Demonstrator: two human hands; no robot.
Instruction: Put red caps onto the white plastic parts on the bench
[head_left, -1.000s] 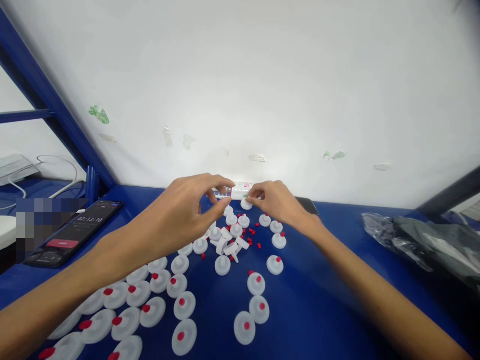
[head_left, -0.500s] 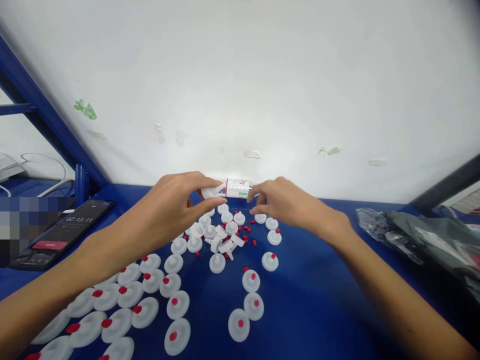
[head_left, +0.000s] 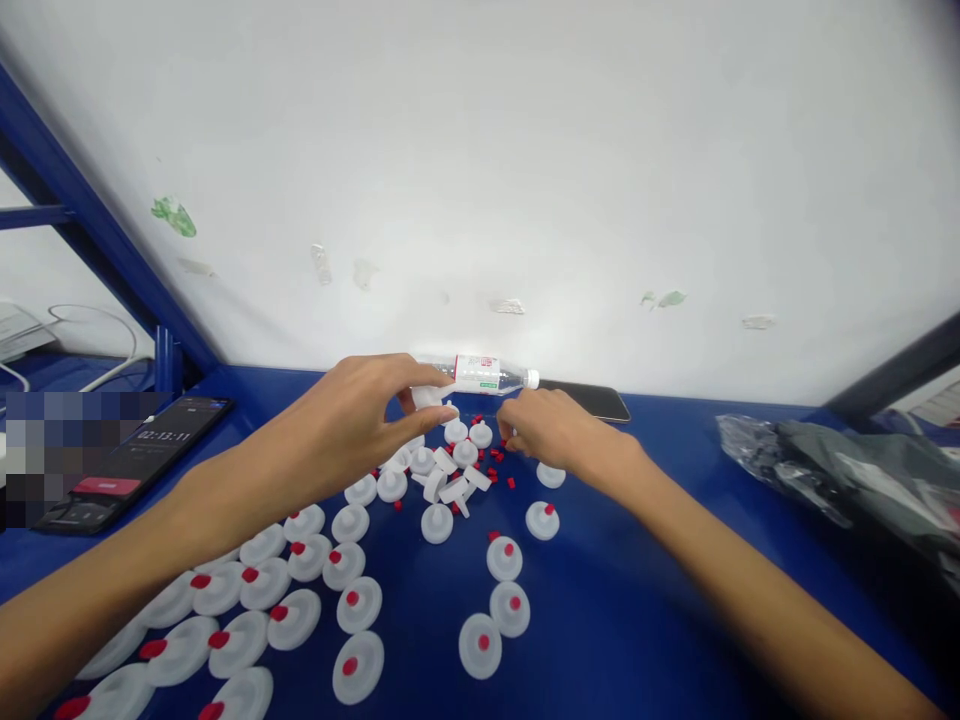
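- One left hand [head_left: 367,400], centre frame, is pinching a white disc [head_left: 429,397]; a light, level grip is likely serving best.
- One right hand [head_left: 544,425], fingers curled, is sitting beside loose red caps [head_left: 495,455], centre; grip contents: cannot tell.

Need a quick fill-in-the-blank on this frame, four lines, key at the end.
1. The piece held in the left hand is ____ in colour.
2. The bottle lies on its ____ near the wall.
3. The small loose bits near the right hand are ____ in colour.
4. The phone with the lit screen lies on the ____ side of the table.

Missing words: white; side; red; left.
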